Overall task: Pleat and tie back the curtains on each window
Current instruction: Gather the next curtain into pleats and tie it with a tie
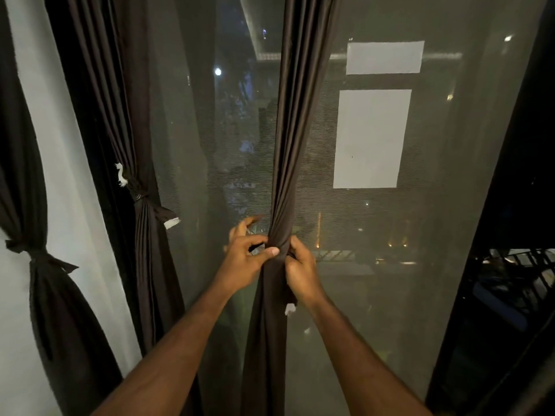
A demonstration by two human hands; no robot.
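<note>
Hands meet at the waist of the dark brown pleated curtain (295, 139) hanging mid-window before the grey mesh screen (450, 205): the left hand (246, 259) pinches the wrapped fabric band (277, 246), the right hand (300, 270) clenches it opposite, likely to cinch the knot. Two matching dark curtains, one near (144, 223) and one far left (39, 265), hang already tied.

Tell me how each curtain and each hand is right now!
far-left curtain: gathered, tied with a knot.
second curtain: pleated, tied back.
middle curtain: bunched, tie not finished.
left hand: gripping the middle curtain.
right hand: pinching the middle curtain.
</note>
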